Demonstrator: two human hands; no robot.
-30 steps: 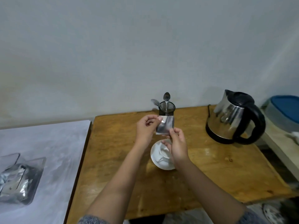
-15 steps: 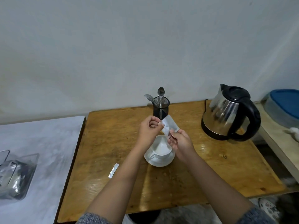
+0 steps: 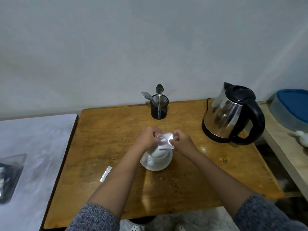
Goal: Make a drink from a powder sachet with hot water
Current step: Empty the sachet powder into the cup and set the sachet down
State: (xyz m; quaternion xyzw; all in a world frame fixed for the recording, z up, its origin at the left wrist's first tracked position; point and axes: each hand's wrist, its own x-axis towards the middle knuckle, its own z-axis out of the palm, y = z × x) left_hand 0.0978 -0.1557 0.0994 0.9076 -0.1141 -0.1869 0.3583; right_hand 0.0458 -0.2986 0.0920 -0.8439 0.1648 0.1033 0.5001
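A small silvery powder sachet (image 3: 166,140) is pinched between my left hand (image 3: 148,137) and my right hand (image 3: 181,141), tilted directly above a white cup (image 3: 159,152) that stands on a white saucer (image 3: 155,165) mid-table. The cup's inside is hidden by my hands and the sachet. A torn-off strip of sachet (image 3: 105,174) lies on the wooden table (image 3: 183,180) to the left of my left forearm. A steel kettle (image 3: 231,114) with a black handle stands at the right.
A black mesh holder (image 3: 159,106) with two spoons stands at the table's back edge by the wall. A clear container (image 3: 9,177) of sachets sits on the white surface at left. A blue-lidded tub (image 3: 293,109) rests on a side shelf at right.
The sachet's top strip has come off and now lies on the table at left. Both hands lowered the sachet and tipped it over the cup. The camera view shifted back and up.
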